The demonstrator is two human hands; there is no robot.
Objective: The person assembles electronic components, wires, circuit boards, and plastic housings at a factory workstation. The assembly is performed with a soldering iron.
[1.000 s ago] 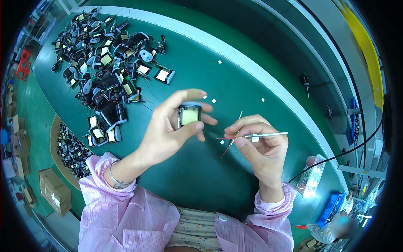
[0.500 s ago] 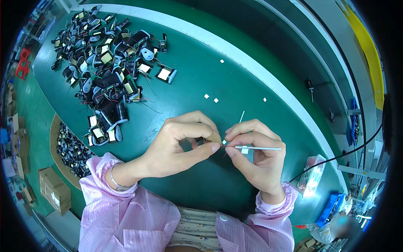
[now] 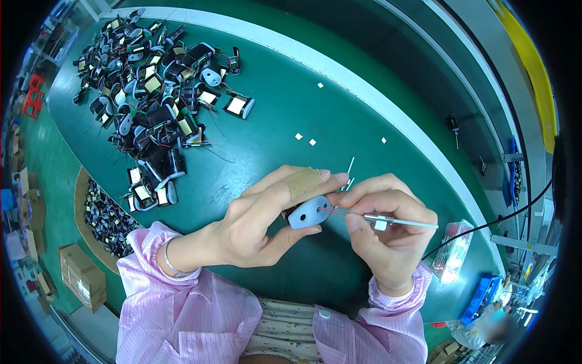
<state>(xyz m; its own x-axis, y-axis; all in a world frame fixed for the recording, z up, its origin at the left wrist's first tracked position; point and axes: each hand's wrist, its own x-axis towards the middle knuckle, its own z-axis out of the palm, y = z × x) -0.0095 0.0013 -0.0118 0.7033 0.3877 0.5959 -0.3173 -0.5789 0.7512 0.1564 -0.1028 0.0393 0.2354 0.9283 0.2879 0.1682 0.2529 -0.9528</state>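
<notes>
Between its fingers and thumb, my left hand (image 3: 251, 227) grips a small black device with a pale grey end cap (image 3: 310, 213) that has holes in it. Most of the black body is hidden behind the fingers. Thin red wires (image 3: 333, 210) run from one hole toward my right hand (image 3: 391, 209). That hand is closed around a slim white rod (image 3: 418, 224) with a silver metal section and a small white square stuck on it. Its fingertips are close to the wires; whether they pinch them, I cannot tell. A tan bandage (image 3: 301, 184) wraps one left finger.
A heap of similar black devices (image 3: 160, 115) covers the table's far left. Small white squares (image 3: 313, 142) and thin white sticks (image 3: 351, 165) lie beyond my hands. At right are a clear plastic box (image 3: 451, 255), a black cable (image 3: 479, 229) and a blue tray (image 3: 479, 298).
My left hand has turned, bringing the grey end cap into sight. My right hand has shifted right with the rod, and red wires now stretch between the two hands.
</notes>
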